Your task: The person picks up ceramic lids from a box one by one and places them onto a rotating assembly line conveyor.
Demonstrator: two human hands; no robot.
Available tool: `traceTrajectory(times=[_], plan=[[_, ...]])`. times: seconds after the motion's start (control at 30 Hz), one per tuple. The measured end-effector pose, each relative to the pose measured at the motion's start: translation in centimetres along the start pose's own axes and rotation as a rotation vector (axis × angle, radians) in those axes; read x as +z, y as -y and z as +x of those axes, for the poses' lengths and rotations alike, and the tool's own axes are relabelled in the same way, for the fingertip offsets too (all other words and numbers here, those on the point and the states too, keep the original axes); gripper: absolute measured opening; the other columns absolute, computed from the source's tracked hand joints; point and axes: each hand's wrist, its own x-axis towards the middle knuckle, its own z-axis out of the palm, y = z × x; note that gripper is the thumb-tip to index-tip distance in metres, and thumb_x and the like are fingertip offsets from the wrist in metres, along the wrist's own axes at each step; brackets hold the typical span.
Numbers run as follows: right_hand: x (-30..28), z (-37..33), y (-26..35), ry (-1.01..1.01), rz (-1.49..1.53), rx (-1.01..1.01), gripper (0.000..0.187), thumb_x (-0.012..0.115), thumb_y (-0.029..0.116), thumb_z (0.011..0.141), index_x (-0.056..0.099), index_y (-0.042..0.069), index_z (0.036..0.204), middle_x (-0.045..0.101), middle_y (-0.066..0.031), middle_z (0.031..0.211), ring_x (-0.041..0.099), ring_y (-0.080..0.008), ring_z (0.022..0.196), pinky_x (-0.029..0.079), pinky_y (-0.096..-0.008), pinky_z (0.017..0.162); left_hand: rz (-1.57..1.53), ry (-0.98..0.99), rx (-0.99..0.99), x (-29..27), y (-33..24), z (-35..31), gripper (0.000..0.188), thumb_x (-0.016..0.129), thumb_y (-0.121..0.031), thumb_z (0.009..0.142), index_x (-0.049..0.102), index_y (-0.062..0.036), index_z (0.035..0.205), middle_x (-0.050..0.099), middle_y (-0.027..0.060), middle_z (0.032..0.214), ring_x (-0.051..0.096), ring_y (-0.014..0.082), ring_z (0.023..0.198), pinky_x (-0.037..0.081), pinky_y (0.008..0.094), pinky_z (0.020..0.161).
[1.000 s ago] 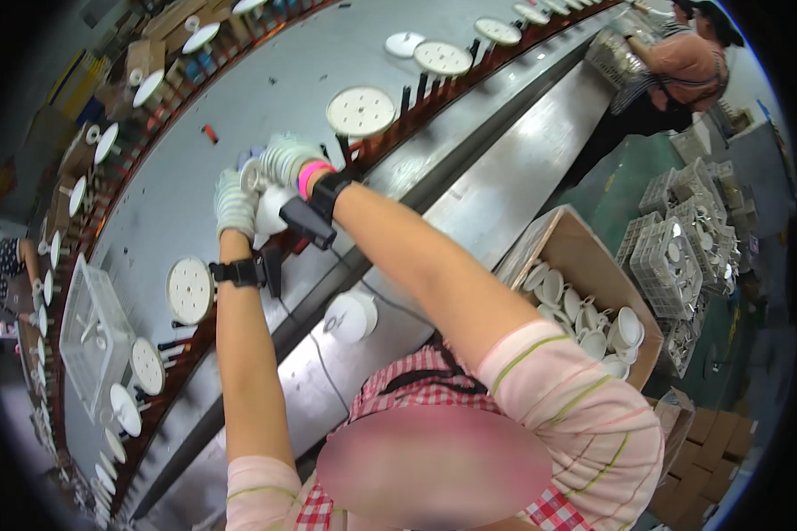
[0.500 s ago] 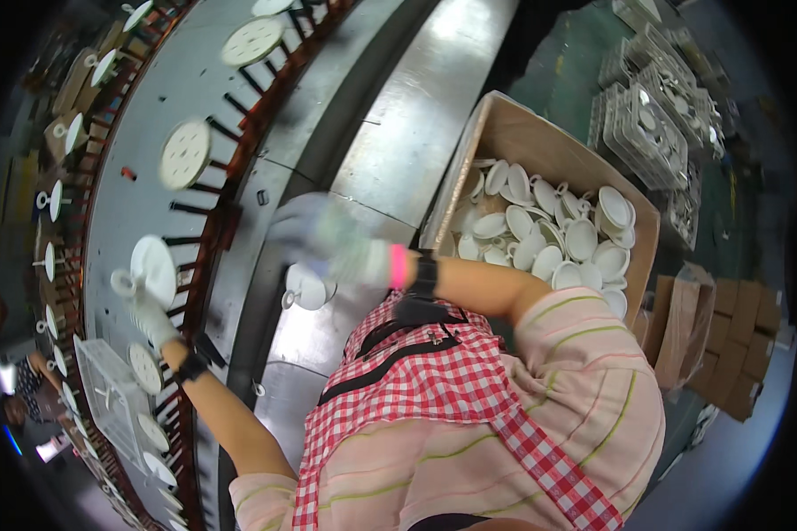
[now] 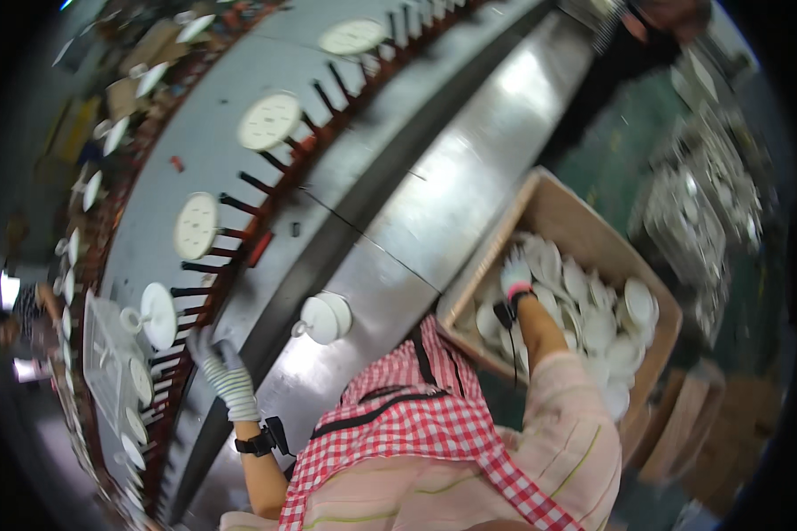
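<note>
So from where I'm standing, the person's right hand (image 3: 515, 276) is down inside the box (image 3: 496, 245), right in with a heap of white lids (image 3: 599, 327). Fingers are pointing away from the body, but the lids blend in with the pale glove, so I can't tell how curled they are or if they've got hold of one. There's a pink band and a black strap on that wrist.

Left hand (image 3: 225, 376) is way over by the pegs (image 3: 255, 183), fingers loosely out and a bit apart, nothing in it that I can see. Can't tell if the fingertips touch a peg. Just beyond it there's a white disc (image 3: 158, 316) with a ring sticking out, sitting up by the peg row. More discs, flat ones with small marks, lean along the same row.

Between the two hands, a ringed white piece (image 3: 326, 319) sits on the steel bench (image 3: 487, 159), near the checked apron (image 3: 407, 429). Past the pegs there's a clear tub (image 3: 106, 354).
</note>
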Motion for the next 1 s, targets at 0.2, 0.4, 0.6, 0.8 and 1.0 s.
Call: traceTrajectory(times=[0.2,0.4,0.6,0.8,1.0], plan=[[-4.2,-1.8,1.1,0.028,0.446,0.003,0.045,0.056,0.029,0.077,0.059,0.006,0.115,0.051,-0.0189,0.122,0.040,-0.0359,0.121,0.020,-0.0494,0.106,-0.312,0.264,-0.230,0.1,-3.0,-1.7,0.029,0.051,-0.007,0.086,0.053,-0.0011,0.114,0.053,0.0198,0.117,0.051,0.0298,0.109,0.038,0.0351,0.095],[-14.5,-10.5,-6.5,-0.907,1.570,0.293,0.016,0.053,0.002,0.080,0.049,0.005,0.095,0.049,-0.0061,0.089,0.046,-0.0174,0.080,0.041,-0.0314,0.075,-0.617,0.608,-0.198,5.0,-7.8,0.2,0.021,0.054,-0.013,0.083,0.059,-0.0023,0.101,0.060,0.0157,0.103,0.058,0.0282,0.095,0.045,0.0349,0.084],[-29.9,-18.0,-6.0,-0.765,2.274,-0.165,0.012,0.056,0.008,0.081,0.053,0.009,0.092,0.050,0.0006,0.089,0.047,-0.0103,0.082,0.042,-0.0265,0.075,-1.177,0.886,0.023,7.2,-18.1,3.4,0.065,0.065,-0.027,0.078,0.037,-0.0031,0.131,0.056,0.0085,0.112,0.054,0.0192,0.101,0.044,0.0307,0.089],[-38.3,-17.1,1.4,-0.854,1.511,-0.568,0.042,0.060,0.010,0.075,0.052,0.004,0.115,0.045,-0.0152,0.125,0.050,-0.0322,0.107,0.038,-0.0376,0.095,-1.474,0.984,-0.303,3.7,-20.5,7.5,0.065,0.064,-0.032,0.081,0.036,-0.0054,0.133,0.052,0.0062,0.119,0.050,0.0148,0.106,0.041,0.0276,0.092],[-48.5,-8.2,8.0,-1.366,1.113,-0.756,0.029,0.060,0.027,0.076,0.056,0.006,0.096,0.051,-0.0171,0.115,0.052,-0.0400,0.096,0.043,-0.0461,0.083,-1.456,0.603,-0.236,2.5,-14.9,13.8,0.058,0.054,-0.036,0.086,0.038,-0.0022,0.131,0.052,0.0138,0.121,0.049,0.0213,0.113,0.041,0.0314,0.092]])
